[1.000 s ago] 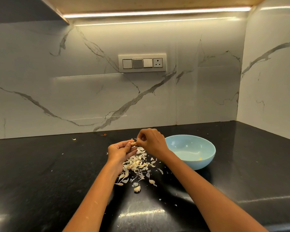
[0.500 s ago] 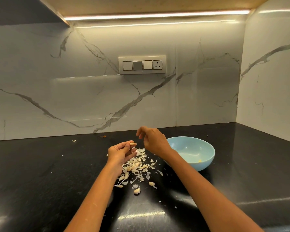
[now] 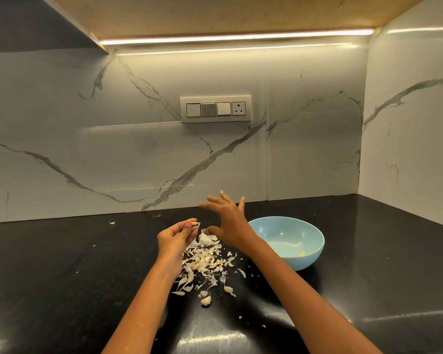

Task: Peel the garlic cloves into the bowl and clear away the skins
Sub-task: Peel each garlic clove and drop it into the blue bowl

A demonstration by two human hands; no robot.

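My left hand pinches 1 garlic clove at frame centre; my right hand, fingers spread and empty, hovers between it and the bowl, lower right, nearer my right.

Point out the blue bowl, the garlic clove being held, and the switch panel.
blue bowl (image 3: 315, 247): head view, on its right rim.
garlic clove (image 3: 195, 223): head view, on the end showing past the left hand's fingertips.
switch panel (image 3: 215, 109): head view, on its middle.
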